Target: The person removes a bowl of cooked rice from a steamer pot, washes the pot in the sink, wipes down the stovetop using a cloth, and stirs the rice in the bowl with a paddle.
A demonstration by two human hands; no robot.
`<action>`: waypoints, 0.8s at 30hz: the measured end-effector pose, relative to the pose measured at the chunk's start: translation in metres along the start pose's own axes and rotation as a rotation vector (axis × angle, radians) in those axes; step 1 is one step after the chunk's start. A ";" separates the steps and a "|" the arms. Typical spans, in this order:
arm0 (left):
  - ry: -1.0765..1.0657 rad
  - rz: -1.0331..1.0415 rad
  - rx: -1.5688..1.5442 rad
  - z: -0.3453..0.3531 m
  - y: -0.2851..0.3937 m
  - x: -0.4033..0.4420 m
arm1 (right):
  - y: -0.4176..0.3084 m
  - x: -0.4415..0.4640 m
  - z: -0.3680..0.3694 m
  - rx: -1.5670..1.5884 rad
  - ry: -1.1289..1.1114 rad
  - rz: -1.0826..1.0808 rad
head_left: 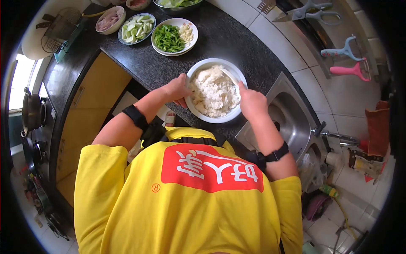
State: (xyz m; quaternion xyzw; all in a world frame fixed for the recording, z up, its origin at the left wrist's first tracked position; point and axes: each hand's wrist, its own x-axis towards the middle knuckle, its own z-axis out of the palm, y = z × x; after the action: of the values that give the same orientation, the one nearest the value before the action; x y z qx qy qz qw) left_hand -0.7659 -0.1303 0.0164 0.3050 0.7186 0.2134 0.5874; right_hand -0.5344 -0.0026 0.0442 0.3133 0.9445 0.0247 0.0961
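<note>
The right hand's [253, 103] fingers were closed round a white utensil [230, 76], and the left hand's [176, 89] held the left side of the bowl [217, 120]; their exact grip beneath the rim could not be told. The utensil's long axis slanted from the right fingers toward the upper left of the frame, its far end in the flour [215, 93]. The flour lay left of the right fingers and right of the left ones, with the right hand nearer the utensil. The bowl was at upper centre on the dark table [222, 40]. Beyond it, toward the upper left, stood a plate [174, 53] of greens [168, 37]; the sink [292, 111] lay to the right.
</note>
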 end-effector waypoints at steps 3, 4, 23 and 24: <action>0.054 0.005 0.032 0.000 0.000 0.007 | 0.007 -0.007 -0.018 0.143 -0.011 0.095; 0.060 0.005 0.072 0.000 0.000 0.010 | 0.007 -0.006 -0.018 0.143 -0.017 0.091; 0.076 -0.010 0.079 -0.004 0.017 0.016 | 0.019 -0.010 -0.042 -0.074 0.184 -0.447; 0.080 -0.006 0.100 -0.004 0.017 0.017 | 0.016 -0.015 -0.046 -0.075 0.179 -0.447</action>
State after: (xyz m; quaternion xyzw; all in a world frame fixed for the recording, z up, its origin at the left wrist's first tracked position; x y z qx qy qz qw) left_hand -0.7684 -0.1066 0.0163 0.3230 0.7524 0.1874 0.5427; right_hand -0.5224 0.0014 0.0932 0.0891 0.9935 0.0655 0.0265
